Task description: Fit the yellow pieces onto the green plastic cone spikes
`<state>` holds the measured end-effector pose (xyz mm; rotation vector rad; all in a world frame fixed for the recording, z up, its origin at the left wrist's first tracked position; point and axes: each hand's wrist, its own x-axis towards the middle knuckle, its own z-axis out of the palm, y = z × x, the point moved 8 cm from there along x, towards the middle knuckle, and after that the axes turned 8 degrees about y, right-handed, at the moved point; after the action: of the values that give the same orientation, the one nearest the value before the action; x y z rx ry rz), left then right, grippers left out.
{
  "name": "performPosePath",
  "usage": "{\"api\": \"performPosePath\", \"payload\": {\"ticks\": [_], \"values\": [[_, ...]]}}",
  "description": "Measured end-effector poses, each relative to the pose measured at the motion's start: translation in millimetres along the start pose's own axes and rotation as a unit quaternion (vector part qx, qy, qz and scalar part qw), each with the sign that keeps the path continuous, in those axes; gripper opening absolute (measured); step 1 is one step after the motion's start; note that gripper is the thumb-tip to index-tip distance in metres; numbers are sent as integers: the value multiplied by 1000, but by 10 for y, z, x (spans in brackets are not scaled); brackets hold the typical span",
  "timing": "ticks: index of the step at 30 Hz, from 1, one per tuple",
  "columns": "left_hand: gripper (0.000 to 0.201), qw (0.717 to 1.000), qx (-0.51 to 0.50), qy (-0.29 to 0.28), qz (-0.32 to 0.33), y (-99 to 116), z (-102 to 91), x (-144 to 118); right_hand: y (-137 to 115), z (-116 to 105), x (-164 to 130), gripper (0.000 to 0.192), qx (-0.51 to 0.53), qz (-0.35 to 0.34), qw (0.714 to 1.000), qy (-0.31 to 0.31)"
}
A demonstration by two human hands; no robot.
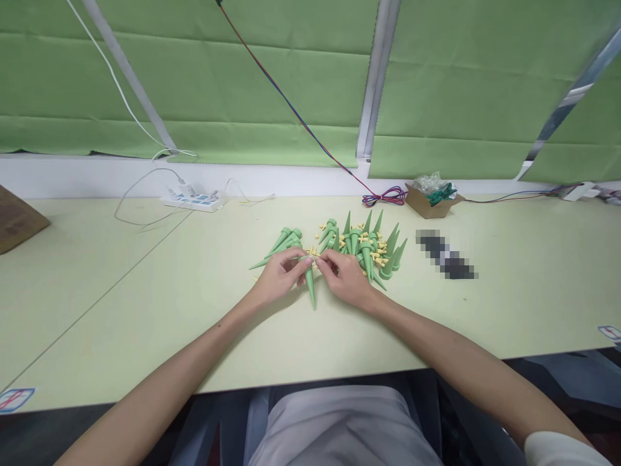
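Observation:
My left hand is closed around the upper part of a green plastic spike, whose tip points down toward me. Fingers of my right hand pinch together right beside the top of that spike, on what looks like a small yellow part; the fingertips mostly hide it. Beyond my right hand lies a heap of green spikes with small yellow plastic pieces scattered among them. Behind my left hand rests a smaller group of green spikes.
At the back stand a white power strip, a coiled red-and-blue cable and a small cardboard box holding clear plastic and green material. A blurred dark object lies to the right. Brown cardboard sits at far left.

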<state>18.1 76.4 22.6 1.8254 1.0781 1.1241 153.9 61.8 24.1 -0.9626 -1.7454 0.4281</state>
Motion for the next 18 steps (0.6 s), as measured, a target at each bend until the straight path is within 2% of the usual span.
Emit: {"api": "performPosePath", "payload": {"ticks": [8,18], "values": [[32,1000,18,10,3,45,-7,-7,10,0,-4,25,0,5,1000,1],[27,997,44,38,49,73,-40,-11,25,-11,-4,26,10,15,1000,10]]}}
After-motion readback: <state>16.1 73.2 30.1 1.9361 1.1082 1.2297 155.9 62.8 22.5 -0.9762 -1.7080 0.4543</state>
